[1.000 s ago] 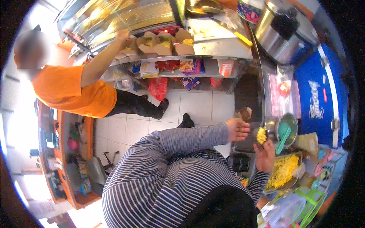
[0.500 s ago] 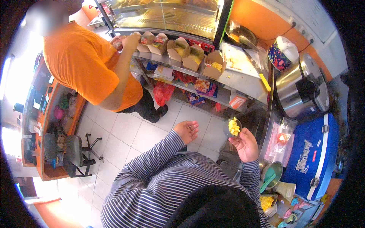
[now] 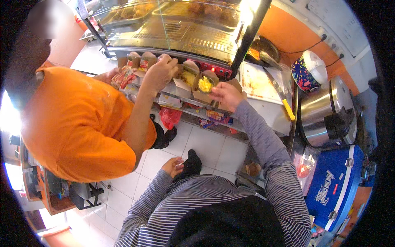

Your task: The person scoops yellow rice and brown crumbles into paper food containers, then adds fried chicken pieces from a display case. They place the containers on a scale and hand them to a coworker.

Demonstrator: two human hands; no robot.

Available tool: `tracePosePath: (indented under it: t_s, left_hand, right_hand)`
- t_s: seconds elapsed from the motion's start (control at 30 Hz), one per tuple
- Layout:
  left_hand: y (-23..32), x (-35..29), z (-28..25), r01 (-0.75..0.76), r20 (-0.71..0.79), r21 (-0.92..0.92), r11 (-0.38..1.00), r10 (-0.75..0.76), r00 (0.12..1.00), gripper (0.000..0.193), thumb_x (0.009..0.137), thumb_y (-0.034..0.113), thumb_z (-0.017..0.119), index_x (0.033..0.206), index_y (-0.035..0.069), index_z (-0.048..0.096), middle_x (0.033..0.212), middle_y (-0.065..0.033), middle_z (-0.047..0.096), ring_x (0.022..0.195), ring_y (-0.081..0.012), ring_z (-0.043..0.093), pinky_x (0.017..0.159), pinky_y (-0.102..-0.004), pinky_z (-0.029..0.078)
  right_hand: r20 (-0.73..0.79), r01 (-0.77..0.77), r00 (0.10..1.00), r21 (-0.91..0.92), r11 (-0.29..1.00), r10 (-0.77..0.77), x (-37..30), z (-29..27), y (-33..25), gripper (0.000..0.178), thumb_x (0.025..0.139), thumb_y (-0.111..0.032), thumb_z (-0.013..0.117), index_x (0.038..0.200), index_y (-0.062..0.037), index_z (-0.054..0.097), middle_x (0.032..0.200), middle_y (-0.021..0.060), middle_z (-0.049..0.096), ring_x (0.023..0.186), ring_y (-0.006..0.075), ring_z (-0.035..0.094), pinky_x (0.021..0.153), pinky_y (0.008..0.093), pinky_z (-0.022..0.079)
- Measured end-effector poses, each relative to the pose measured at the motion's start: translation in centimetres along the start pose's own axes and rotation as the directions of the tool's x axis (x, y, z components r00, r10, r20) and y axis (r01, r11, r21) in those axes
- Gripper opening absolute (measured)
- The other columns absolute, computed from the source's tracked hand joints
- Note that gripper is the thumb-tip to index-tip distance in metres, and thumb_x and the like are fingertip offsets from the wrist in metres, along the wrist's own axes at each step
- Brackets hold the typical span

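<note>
My right hand is closed on a small round cup heaped with yellow pieces of food. It holds the cup over a brown cardboard food box at the right part of a row on the steel counter. Whether the cup touches the box I cannot tell. My left hand hangs low before my body, fingers loosely bent and apart, with nothing visible in it. Another box in the row also shows yellow food. To the left, a co-worker's hand reaches over the boxes; their other hand holds red-and-white sachets.
Behind the boxes stands a glass display cabinet with fried food. On the right are a white tray, a yellow-handled knife, a steel cooker and a blue cooler box. The co-worker in orange stands close at left.
My right hand has carried the cup forward and left, from in front of my body to over the boxes. My left hand has dropped lower and left. The co-worker appears nearer.
</note>
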State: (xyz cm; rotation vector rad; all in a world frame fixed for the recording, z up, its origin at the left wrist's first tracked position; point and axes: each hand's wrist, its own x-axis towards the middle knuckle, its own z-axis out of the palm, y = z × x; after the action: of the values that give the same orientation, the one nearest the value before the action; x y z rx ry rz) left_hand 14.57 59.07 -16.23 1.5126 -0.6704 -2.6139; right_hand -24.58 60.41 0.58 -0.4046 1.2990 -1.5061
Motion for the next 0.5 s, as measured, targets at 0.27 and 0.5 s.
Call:
tracePosePath:
  t_s: [0.27,0.5]
  left_hand:
    - [-1.7,2.9,-10.7,0.138,-0.291,0.266,0.954,-0.057,0.955,0.030,0.093,0.023,0.047,0.120,0.011,0.050,0.112,-0.0083,0.060,0.092,-0.0230,0.059,0.076,-0.0387,0.049]
    - [-1.2,3.9,-14.3,0.168,-0.416,0.218,0.961,-0.064,0.907,0.031,0.091,0.031,0.054,0.115,0.012,0.053,0.109,-0.0081,0.062,0.087,-0.0227,0.061,0.069,-0.0405,0.048]
  right_hand:
    - [-0.050,0.082,0.994,-0.191,0.978,-0.093,14.6,-1.3,-0.3,0.010,0.087,-0.007,0.060,0.085,-0.0015,0.053,0.090,0.0054,0.056,0.083,0.0140,0.059,0.082,0.0306,0.055]
    - [0.182,0.310,0.865,-0.927,0.213,-0.467,16.8,1.6,1.4,0.018,0.076,-0.021,0.065,0.079,-0.0047,0.059,0.081,0.0126,0.063,0.077,0.0276,0.061,0.070,0.0394,0.046]
